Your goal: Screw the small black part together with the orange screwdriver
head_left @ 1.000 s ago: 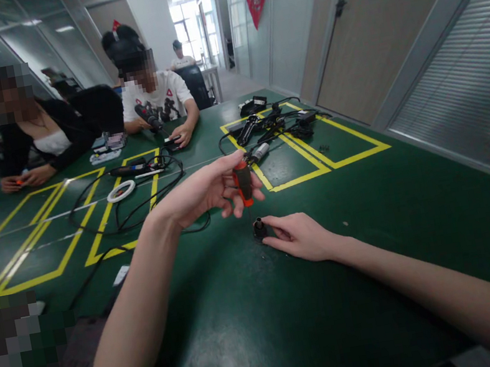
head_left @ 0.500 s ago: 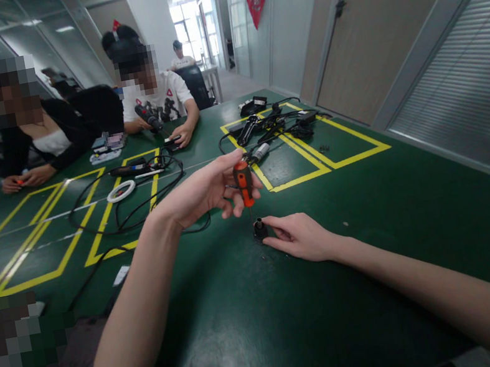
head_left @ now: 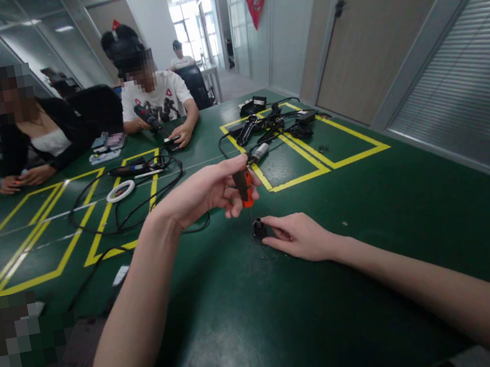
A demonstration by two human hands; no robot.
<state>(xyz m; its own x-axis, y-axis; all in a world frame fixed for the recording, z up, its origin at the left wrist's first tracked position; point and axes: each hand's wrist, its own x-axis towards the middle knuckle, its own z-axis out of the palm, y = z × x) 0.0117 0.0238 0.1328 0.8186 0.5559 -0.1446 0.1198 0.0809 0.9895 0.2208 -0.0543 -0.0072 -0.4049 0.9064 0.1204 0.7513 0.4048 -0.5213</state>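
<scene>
An orange-and-black screwdriver (head_left: 244,188) stands upright with its thin shaft pointing down. My left hand (head_left: 220,186) is closed around its handle, the thumb lying over the top end. Below it, a small round black part with a short raised tube (head_left: 259,230) sits on the green table. The shaft's tip reaches this part, though the exact contact is too small to make out. From the right side, my right hand (head_left: 299,236) pinches the black part between thumb and fingers and rests against the table.
The green table (head_left: 363,289) bears yellow tape outlines. Beyond my hands lie black cables and tools (head_left: 270,125). A white tape ring (head_left: 120,191) and looped black cables lie to the left. Across the table, a co-worker in a white shirt (head_left: 159,100) holds a power tool; another person sits further left.
The screwdriver handle has turned about its own axis, showing more black now. My left thumb has shifted slightly over its top. My right hand and the black part stay put.
</scene>
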